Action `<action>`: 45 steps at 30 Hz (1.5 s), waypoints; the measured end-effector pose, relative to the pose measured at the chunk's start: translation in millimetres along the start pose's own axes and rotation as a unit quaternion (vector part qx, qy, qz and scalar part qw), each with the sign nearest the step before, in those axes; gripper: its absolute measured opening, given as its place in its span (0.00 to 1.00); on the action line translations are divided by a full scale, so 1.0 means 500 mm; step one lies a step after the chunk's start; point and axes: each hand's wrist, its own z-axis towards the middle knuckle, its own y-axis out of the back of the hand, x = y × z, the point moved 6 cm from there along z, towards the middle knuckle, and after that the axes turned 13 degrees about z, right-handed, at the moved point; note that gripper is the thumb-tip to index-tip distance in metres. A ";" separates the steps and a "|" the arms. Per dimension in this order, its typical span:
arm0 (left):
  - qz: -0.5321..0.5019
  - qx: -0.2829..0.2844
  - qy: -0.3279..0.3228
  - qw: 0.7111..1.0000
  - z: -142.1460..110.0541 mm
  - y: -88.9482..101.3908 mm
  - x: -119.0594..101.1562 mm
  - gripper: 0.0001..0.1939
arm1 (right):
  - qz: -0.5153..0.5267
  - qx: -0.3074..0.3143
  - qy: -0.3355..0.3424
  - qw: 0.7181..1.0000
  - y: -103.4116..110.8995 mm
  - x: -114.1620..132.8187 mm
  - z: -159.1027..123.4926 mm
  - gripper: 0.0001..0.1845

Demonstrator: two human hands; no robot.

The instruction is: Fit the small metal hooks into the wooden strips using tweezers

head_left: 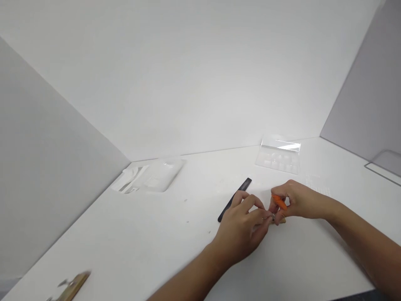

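My left hand (244,228) is closed in a pinch, its thumb and fingertips meeting those of my right hand over the white table. My right hand (291,200) is closed too, with an orange object (280,202) between its fingers; its kind is hidden by the grip. At the fingertips a small silvery bit (273,217) shows, and a small tan piece (283,220) sticks out under the right fingers. What the left fingers pinch is mostly covered. Beside the left hand, a flat black strip (240,193) lies at a slant, partly behind its fingers.
A clear plastic tray with small compartments (278,161) lies near the back wall. Clear packaging with white pieces (150,175) rests at the back left. A blurred wooden piece with metal parts (77,286) sits front left. Several tiny bits (209,231) are scattered left of the hands.
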 end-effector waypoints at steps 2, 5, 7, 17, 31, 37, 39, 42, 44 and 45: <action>0.017 0.006 -0.014 1.000 0.000 -0.006 -0.004 0.06 | 0.005 0.001 -0.005 1.000 0.001 -0.004 0.000 0.19; 0.032 0.016 -0.044 0.998 0.003 -0.015 -0.013 0.09 | 0.006 0.000 -0.007 1.000 0.004 -0.009 0.001 0.18; 0.040 0.014 -0.057 0.998 0.005 -0.019 -0.017 0.10 | 0.010 -0.001 -0.005 1.000 0.005 -0.011 0.002 0.18; 0.070 0.002 -0.080 0.994 0.012 -0.024 -0.029 0.09 | -0.002 -0.003 -0.019 1.000 0.008 -0.010 -0.001 0.19; 0.017 -0.008 -0.062 0.998 0.010 -0.042 -0.013 0.04 | -0.089 0.002 -0.061 0.994 0.026 -0.030 -0.001 0.22; 0.019 -0.002 -0.062 0.998 0.016 -0.044 -0.011 0.07 | -0.096 0.005 -0.063 0.993 0.023 -0.034 -0.001 0.22; 0.029 0.005 -0.072 0.997 0.018 -0.045 -0.011 0.09 | -0.098 0.002 -0.066 0.993 0.024 -0.034 -0.002 0.22; 0.059 0.014 -0.087 0.994 0.019 -0.044 -0.017 0.10 | -0.095 0.004 -0.070 0.993 0.024 -0.034 -0.003 0.22; 0.069 0.017 -0.090 0.993 0.020 -0.041 -0.022 0.08 | -0.096 0.006 -0.068 0.993 0.023 -0.032 -0.003 0.22; 0.066 0.018 -0.091 0.993 0.020 -0.038 -0.025 0.06 | -0.101 0.006 -0.068 0.993 0.023 -0.031 -0.003 0.22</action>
